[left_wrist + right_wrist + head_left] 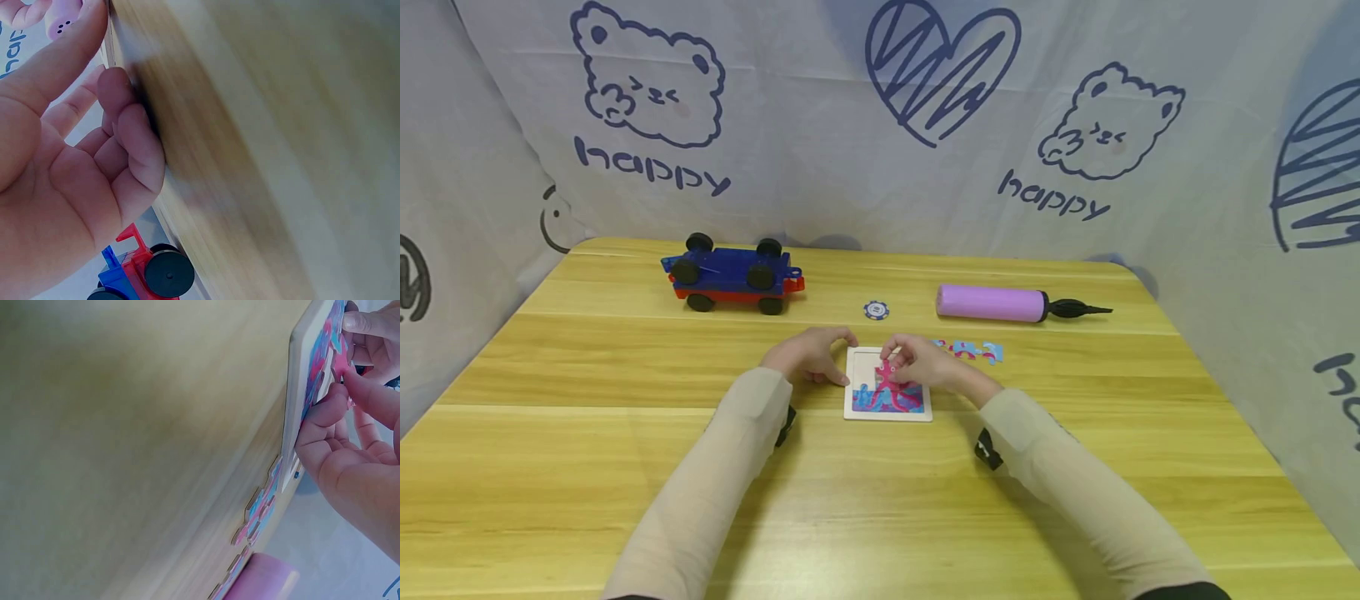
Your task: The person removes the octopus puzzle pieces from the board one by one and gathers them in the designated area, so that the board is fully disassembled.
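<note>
A square jigsaw tray [851, 403] with a pale frame lies flat on the table, its lower part filled with a blue, purple and pink sea picture. My left hand [808, 354] holds the tray at its left side, thumb on the left edge and index finger near the far left corner. Over the tray, my right hand [921, 364] pinches a pink jigsaw piece [341, 361] between thumb and index finger. That piece looks tilted against the picture in the right wrist view. Several loose jigsaw pieces [964, 350] lie beyond the right hand.
A blue and red toy vehicle [730, 273] with black wheels stands at the back left. Behind the tray lies a poker chip [876, 310]. A purple hand pump [992, 302] with a black nozzle lies at the back right. A printed cloth [820, 125] hangs behind the table.
</note>
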Tool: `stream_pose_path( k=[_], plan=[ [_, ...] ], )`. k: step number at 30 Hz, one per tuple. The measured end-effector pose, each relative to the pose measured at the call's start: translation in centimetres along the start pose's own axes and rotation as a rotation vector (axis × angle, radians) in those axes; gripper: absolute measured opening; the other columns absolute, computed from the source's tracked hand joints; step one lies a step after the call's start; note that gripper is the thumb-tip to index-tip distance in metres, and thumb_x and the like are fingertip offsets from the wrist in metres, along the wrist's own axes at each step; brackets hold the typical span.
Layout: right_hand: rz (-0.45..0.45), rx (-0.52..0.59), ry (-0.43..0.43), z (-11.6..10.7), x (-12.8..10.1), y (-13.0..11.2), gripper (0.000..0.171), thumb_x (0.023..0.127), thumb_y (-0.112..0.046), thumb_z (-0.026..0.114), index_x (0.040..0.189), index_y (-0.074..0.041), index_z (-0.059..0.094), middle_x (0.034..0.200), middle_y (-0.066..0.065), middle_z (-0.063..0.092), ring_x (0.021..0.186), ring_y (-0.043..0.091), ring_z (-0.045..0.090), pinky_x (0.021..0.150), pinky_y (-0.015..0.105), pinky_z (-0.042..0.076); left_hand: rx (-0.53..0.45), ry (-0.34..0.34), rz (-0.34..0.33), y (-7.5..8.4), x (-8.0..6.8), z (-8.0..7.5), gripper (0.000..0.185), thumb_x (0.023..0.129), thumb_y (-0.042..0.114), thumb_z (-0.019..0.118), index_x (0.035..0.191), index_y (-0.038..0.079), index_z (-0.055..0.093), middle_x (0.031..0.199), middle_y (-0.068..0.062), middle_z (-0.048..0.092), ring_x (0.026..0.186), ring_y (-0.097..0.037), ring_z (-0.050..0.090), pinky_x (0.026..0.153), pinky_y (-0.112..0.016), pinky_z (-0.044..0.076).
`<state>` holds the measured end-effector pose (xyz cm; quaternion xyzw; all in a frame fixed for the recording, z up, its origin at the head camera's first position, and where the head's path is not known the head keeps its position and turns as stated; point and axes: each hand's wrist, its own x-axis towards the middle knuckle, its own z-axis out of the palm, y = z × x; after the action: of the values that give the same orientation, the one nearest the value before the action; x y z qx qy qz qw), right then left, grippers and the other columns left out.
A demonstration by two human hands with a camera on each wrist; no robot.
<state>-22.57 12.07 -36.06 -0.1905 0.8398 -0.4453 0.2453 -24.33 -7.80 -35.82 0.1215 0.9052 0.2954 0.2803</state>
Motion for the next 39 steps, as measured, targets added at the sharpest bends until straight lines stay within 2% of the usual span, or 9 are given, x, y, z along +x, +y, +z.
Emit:
stream_pose_path(
  k=[5,15,21,24,29,39],
  plan=[
    [0.022,0.029,-0.002,-0.2,0.6,0.9,0.021,0.085,0.008,0.052,0.105,0.003,0.048,0.075,0.009,0.052,0.062,0.015,0.052,0.056,0.024,0.046,-0.002,-0.003,-0.003,0.0,0.1,0.0,0.055,0.076,0.014,0.072,0.123,0.016,0.045,0.094,-0.012,0.048,0.058,-0.016,0.047,0.052,-0.024,0.042],
    [0.022,0.037,0.013,-0.6,0.6,0.9,0.023,0.085,0.006,0.054,0.107,0.004,0.048,0.077,0.008,0.054,0.062,0.015,0.054,0.057,0.026,0.048,0.001,-0.003,0.004,0.0,0.2,0.0,0.055,0.076,0.013,0.072,0.124,0.016,0.045,0.097,-0.013,0.048,0.058,-0.016,0.047,0.052,-0.024,0.042],
    [0.009,0.031,0.043,-1.1,0.3,1.0,0.025,0.084,0.004,0.056,0.108,0.004,0.049,0.075,0.005,0.055,0.057,0.011,0.049,0.051,0.022,0.043,0.002,-0.003,-0.003,0.0,0.1,0.1,0.055,0.076,0.014,0.072,0.124,0.016,0.045,0.093,-0.012,0.048,0.058,-0.016,0.046,0.052,-0.025,0.041],
    [0.012,0.064,0.051,-1.5,0.1,1.2,0.027,0.083,0.004,0.056,0.109,0.007,0.048,0.074,0.004,0.054,0.054,0.011,0.046,0.049,0.021,0.040,-0.006,-0.007,-0.014,-0.1,0.3,0.1,0.054,0.077,0.013,0.071,0.124,0.017,0.045,0.091,-0.012,0.048,0.058,-0.016,0.046,0.053,-0.025,0.040],
    [0.011,0.133,0.051,-2.3,-0.4,1.6,0.028,0.084,0.004,0.055,0.111,0.008,0.047,0.075,0.005,0.053,0.057,0.013,0.048,0.052,0.022,0.042,-0.016,-0.022,-0.009,-0.3,0.5,-0.1,0.055,0.074,0.015,0.074,0.121,0.017,0.046,0.089,-0.012,0.048,0.058,-0.016,0.047,0.052,-0.025,0.041],
    [0.007,0.154,0.090,-3.9,-1.9,2.7,0.032,0.085,0.003,0.054,0.114,0.011,0.043,0.080,0.008,0.054,0.062,0.014,0.051,0.055,0.024,0.044,-0.001,-0.004,0.023,-0.3,0.3,0.1,0.054,0.076,0.012,0.072,0.123,0.015,0.045,0.084,-0.011,0.049,0.057,-0.015,0.046,0.050,-0.023,0.040]
  ],
)
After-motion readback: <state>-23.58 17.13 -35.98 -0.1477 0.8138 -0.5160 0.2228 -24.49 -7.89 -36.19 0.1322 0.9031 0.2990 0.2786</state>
